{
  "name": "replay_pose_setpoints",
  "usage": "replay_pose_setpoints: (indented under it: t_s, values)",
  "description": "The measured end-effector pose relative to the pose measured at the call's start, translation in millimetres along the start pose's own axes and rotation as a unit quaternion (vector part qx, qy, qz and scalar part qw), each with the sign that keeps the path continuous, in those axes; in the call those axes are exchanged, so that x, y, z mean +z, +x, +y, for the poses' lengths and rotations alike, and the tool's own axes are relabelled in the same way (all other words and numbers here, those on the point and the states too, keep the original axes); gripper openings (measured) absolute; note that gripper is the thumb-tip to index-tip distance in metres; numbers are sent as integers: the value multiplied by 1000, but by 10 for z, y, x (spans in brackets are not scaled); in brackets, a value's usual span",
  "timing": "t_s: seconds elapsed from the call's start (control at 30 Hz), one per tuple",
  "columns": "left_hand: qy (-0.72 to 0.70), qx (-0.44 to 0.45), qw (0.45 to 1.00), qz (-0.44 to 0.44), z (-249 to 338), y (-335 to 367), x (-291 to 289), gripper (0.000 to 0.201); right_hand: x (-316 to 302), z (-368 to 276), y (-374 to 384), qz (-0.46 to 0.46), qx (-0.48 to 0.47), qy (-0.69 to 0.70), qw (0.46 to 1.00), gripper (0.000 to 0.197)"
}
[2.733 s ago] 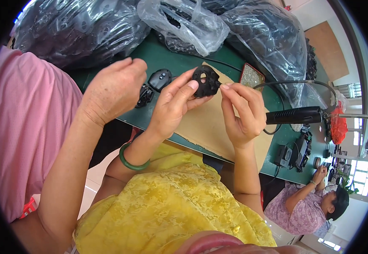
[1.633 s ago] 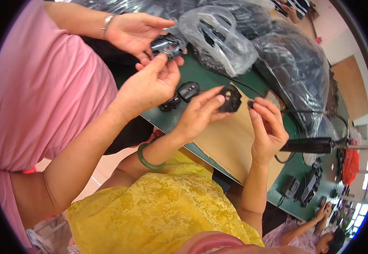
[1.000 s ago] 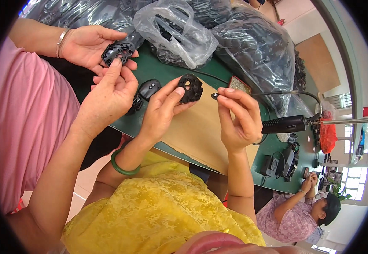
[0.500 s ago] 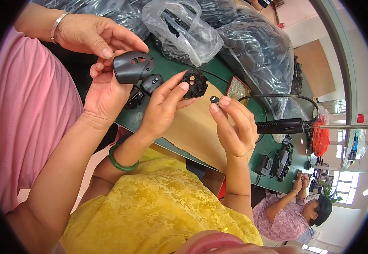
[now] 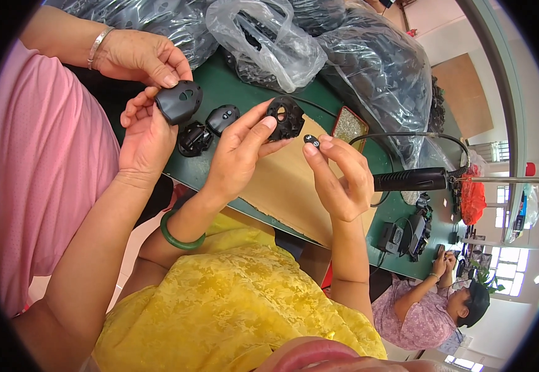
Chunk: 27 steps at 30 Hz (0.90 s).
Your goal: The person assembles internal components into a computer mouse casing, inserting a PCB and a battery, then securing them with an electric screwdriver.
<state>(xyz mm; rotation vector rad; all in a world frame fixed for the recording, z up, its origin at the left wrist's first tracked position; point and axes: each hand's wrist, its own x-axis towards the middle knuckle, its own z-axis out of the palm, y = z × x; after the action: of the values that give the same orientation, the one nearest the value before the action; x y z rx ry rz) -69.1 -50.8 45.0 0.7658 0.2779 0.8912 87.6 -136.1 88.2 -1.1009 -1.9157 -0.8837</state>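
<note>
My left hand (image 5: 240,155) grips a black moulded plastic shell (image 5: 285,118) with a round hole, its ribbed inner side showing. To the right, my right hand (image 5: 344,183) pinches a small black oval button piece (image 5: 311,141) with white marks between thumb and fingertips. A short gap separates the button piece from the shell. On the table just left of my left hand lie a glossy dark rounded cover (image 5: 222,119) and a black plastic assembly (image 5: 194,139). A co-worker's hands (image 5: 142,121) hold a dark grey curved cover (image 5: 179,102) with cut-outs.
Brown cardboard (image 5: 288,186) covers part of the green table (image 5: 257,87). Clear plastic bags (image 5: 378,80) of black parts fill the back. A tray of small metal pieces (image 5: 349,127), a black corded tool (image 5: 412,180) and a grey device (image 5: 393,239) are rightward. Another person (image 5: 424,310) sits far right.
My right hand has shifted slightly left and up, turning the button piece so its marked face shows. The co-worker's hands have drawn the grey cover left, away from the parts on the table.
</note>
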Motion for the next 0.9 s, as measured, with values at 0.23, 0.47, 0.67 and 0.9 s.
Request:
replay_pose_setpoints:
  t_s: [0.23, 0.47, 0.67, 0.9]
  values:
    - [-1, 18, 1000, -19, -35, -4, -10, 42, 69, 73, 122, -44, 81, 76, 993, 40]
    - [27, 65, 997, -42, -80, -32, 24, 46, 114, 46, 238, -128, 140, 82, 979, 38]
    - [128, 79, 987, -56, -48, -38, 37, 52, 176, 123, 209, -87, 123, 79, 985, 35]
    - [145, 71, 985, -58, -137, -79, 56, 51, 174, 110, 127, -72, 111, 63, 989, 35]
